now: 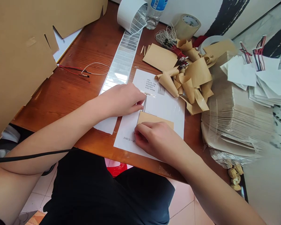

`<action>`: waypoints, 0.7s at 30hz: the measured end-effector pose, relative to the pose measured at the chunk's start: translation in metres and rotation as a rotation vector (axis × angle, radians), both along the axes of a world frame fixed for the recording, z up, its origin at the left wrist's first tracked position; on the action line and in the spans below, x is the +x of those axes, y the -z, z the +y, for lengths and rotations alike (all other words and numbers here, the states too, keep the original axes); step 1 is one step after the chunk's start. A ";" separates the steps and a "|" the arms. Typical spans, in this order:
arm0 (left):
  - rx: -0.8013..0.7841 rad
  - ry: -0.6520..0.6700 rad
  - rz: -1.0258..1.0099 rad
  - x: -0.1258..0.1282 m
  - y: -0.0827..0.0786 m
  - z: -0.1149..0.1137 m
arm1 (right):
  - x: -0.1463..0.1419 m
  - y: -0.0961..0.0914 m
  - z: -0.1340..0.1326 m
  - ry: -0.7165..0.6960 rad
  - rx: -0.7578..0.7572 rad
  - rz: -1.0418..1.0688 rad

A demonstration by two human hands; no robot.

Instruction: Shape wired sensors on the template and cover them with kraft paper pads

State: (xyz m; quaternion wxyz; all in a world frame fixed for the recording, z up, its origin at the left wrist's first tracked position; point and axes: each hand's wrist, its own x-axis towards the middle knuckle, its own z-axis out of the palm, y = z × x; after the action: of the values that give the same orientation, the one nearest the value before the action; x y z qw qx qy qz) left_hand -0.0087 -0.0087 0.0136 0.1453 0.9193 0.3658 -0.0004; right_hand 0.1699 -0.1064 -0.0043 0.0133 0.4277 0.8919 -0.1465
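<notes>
On the white printed sheet [175, 107], my right hand [155, 136] has its fingers pinched together at the near left edge of a small brown card [157, 119]. My left hand [124, 100] lies farther up the sheet with its fingers curled closed beside a thin dark-edged strip [144, 104]. What its fingertips grip is too small to make out. Part of the large print near the sheet's lower edge is covered by my right hand. Beneath my left forearm and hand runs a band of silvery labels [121, 59] from a roll [128, 14].
Curled brown paper scraps [189, 78], a flat brown card [160, 57] and bundled wires [167, 37] lie at the back right. A bagged stack of cards [236, 125] borders the right. A large cardboard box [21, 56] stands left, a bottle [154, 14] at the back.
</notes>
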 end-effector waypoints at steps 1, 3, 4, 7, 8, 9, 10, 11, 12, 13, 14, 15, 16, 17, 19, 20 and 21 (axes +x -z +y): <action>0.001 -0.002 0.000 0.000 0.000 0.000 | 0.000 0.000 0.000 0.005 0.005 0.005; 0.002 -0.005 -0.003 0.000 0.001 0.000 | -0.001 0.001 -0.001 0.017 0.015 0.006; 0.003 -0.005 -0.004 0.000 0.001 0.000 | -0.001 0.001 -0.001 0.023 0.018 0.004; 0.006 -0.002 -0.004 0.000 0.002 0.000 | -0.001 0.001 -0.002 0.034 0.011 -0.005; 0.004 0.000 -0.003 0.000 0.002 0.000 | -0.001 0.001 -0.001 0.037 0.007 -0.002; 0.002 0.002 -0.002 0.000 0.002 0.000 | -0.001 0.001 -0.001 0.041 0.002 0.005; 0.001 0.004 -0.003 0.000 0.002 0.000 | -0.001 0.001 -0.001 0.046 -0.004 0.014; 0.001 0.006 -0.006 0.000 0.002 0.000 | -0.001 0.001 0.000 0.051 -0.014 0.027; 0.001 0.006 -0.007 0.000 0.002 0.000 | 0.000 0.001 0.000 0.055 -0.025 0.044; 0.001 0.004 -0.005 0.000 0.002 0.001 | 0.000 0.001 0.001 0.059 -0.040 0.062; 0.002 0.002 -0.003 0.000 0.002 0.001 | 0.001 0.001 0.002 0.063 -0.059 0.082; 0.005 0.000 -0.002 0.000 0.002 0.001 | 0.002 0.000 0.003 0.067 -0.083 0.102; 0.007 -0.001 0.000 0.000 0.002 0.001 | 0.002 0.000 0.005 0.071 -0.110 0.125; 0.007 -0.001 0.002 0.000 0.002 0.001 | 0.003 -0.001 0.006 0.077 -0.138 0.144; 0.005 0.001 0.004 0.000 0.002 0.001 | 0.003 -0.004 0.008 0.091 -0.187 0.168; 0.003 0.001 0.004 -0.001 0.002 0.001 | 0.003 -0.005 0.009 0.097 -0.204 0.172; 0.002 0.001 0.003 -0.001 0.002 0.001 | 0.003 -0.006 0.009 0.104 -0.214 0.174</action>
State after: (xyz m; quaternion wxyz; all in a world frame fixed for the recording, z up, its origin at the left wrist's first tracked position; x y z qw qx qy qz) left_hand -0.0096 -0.0076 0.0114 0.1440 0.9195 0.3657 -0.0015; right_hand 0.1733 -0.0973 0.0015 -0.0258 0.4549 0.8457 -0.2779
